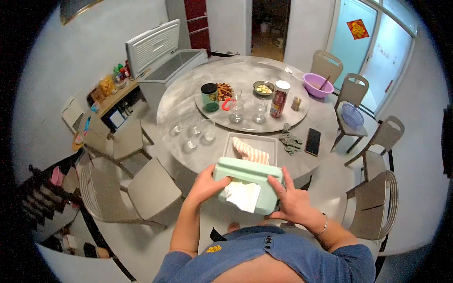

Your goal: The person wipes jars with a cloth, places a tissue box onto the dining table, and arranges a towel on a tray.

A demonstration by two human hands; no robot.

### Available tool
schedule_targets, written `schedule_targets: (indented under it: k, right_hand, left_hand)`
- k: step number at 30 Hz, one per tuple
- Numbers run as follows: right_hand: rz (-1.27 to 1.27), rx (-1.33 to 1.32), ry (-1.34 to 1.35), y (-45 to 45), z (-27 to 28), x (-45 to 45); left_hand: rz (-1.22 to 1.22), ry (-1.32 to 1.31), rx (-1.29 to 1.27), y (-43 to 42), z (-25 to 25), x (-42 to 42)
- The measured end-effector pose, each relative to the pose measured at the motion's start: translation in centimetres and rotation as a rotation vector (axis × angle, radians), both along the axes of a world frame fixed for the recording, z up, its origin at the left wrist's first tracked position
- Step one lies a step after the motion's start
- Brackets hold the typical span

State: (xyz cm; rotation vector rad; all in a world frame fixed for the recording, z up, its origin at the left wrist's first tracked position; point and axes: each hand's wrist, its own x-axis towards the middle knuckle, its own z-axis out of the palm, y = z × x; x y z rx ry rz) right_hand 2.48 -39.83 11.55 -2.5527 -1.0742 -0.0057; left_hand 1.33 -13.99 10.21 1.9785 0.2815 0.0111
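Note:
Between both hands I hold a pale green tissue box (245,168) in front of my body, tilted toward me. A white tissue (243,195) sticks out of its opening. My left hand (207,185) grips the left end, thumb over the face by the tissue. My right hand (290,200) clasps the right end with the fingers around its edge. Just beyond the box, a grey tray (230,150) lies on the table with an orange-and-white striped cloth (252,150) in it. Right of the tray are a crumpled grey-green cloth (290,141) and a black phone (313,141).
The round table (177,101) bears several clear glasses (207,132). Its turntable (226,123) carries a red-filled jar (279,100), a green tin (209,94) and a bowl (263,88). A purple basin (317,86) stands at the right edge. Chairs (141,188) surround the table; an open chest freezer (172,68) stands behind.

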Motion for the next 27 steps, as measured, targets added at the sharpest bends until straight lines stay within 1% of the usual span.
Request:
schedule_targets:
  k: [1,3,5,6,8,9,10,12,13,15,16,17,18,20,22,23,24,25,26,27]
  right_hand:
    - [-0.053,0.015,-0.004,0.3,0.0,0.3]
    - [-0.118,0.032,-0.020,0.1,-0.7,1.3]
    - [-0.177,0.076,-0.026,-0.3,-0.9,2.1]
    - [-0.194,0.074,-0.022,-0.5,-0.9,2.5]
    - [-0.257,0.134,-0.081,-1.0,-1.0,3.5]
    - [-0.283,0.121,-0.099,-1.3,-1.2,4.0]
    - [-0.295,0.117,-0.097,-1.5,-1.3,4.7]
    - [-0.321,0.199,-0.161,-2.3,-1.6,6.4]
    - [-0.321,0.193,-0.159,-2.7,-1.5,7.4]
    - [-0.283,0.307,-0.199,-4.0,-0.8,9.8]
    - [-0.280,0.303,-0.198,-4.7,-0.3,11.1]
    - [-0.282,0.316,-0.273,-5.3,0.3,12.8]
    - [-0.283,0.329,-0.346,-6.1,0.8,14.4]
    - [-0.312,0.335,-0.358,-7.8,1.6,17.7]
    - [-0.391,0.357,-0.434,-9.5,2.3,21.3]
    - [-0.386,0.358,-0.467,-10.2,3.2,23.1]
    - [-0.372,0.423,-0.458,-11.1,3.5,25.3]
    - [-0.426,0.506,-0.408,-11.7,3.7,27.2]
    - [-0.480,0.586,-0.356,-12.3,3.8,29.3]
    - [-0.498,0.573,-0.402,-12.9,4.5,31.6]
  left_hand:
    - [-0.073,-0.042,0.011,0.4,-0.5,1.6]
    - [-0.147,-0.067,0.046,0.4,-0.6,4.1]
    - [-0.219,-0.083,0.149,-0.3,0.7,6.3]
    - [-0.236,-0.080,0.147,-0.5,0.8,7.5]
    - [-0.300,-0.129,0.222,-1.4,1.4,9.8]
    - [-0.321,-0.133,0.210,-1.8,2.2,10.8]
    - [-0.333,-0.132,0.206,-2.4,2.8,11.9]
    - [-0.373,-0.164,0.315,-3.5,3.7,14.3]
    - [-0.406,-0.143,0.340,-3.9,4.2,15.6]
    - [-0.435,-0.162,0.370,-5.2,5.5,18.1]
    - [-0.465,-0.184,0.409,-6.0,6.1,19.5]
    - [-0.484,-0.255,0.403,-6.7,6.7,21.0]
    - [-0.481,-0.255,0.399,-7.6,7.3,22.4]
    - [-0.466,-0.346,0.355,-9.7,8.9,25.6]
    - [-0.487,-0.314,0.352,-11.5,10.8,29.0]
    - [-0.514,-0.377,0.274,-12.3,11.2,30.9]
    - [-0.539,-0.438,0.194,-12.8,11.4,32.9]
    - [-0.572,-0.363,0.007,-13.2,11.6,34.8]
    - [-0.514,-0.376,-0.125,-13.7,10.9,36.8]
    - [-0.447,-0.428,-0.118,-14.0,10.6,38.2]
